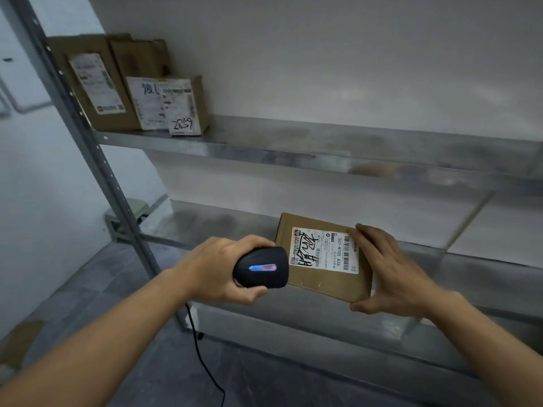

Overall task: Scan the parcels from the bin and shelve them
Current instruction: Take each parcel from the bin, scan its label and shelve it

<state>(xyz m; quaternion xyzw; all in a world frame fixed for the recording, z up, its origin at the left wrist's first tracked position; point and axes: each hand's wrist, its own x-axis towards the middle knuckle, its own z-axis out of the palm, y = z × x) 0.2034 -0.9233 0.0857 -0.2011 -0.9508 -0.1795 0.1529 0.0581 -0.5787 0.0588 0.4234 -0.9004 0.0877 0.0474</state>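
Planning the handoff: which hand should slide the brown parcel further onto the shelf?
Right. The right hand already grips the parcel by its edge; the left hand holds the scanner.

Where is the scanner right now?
In the head view, the scanner sits low and centre, gripped in the left hand, just left of the parcel that the right hand holds.

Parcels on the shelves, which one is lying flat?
The parcel under the right hand on the lower shelf, label up. The others stand on edge on the upper shelf.
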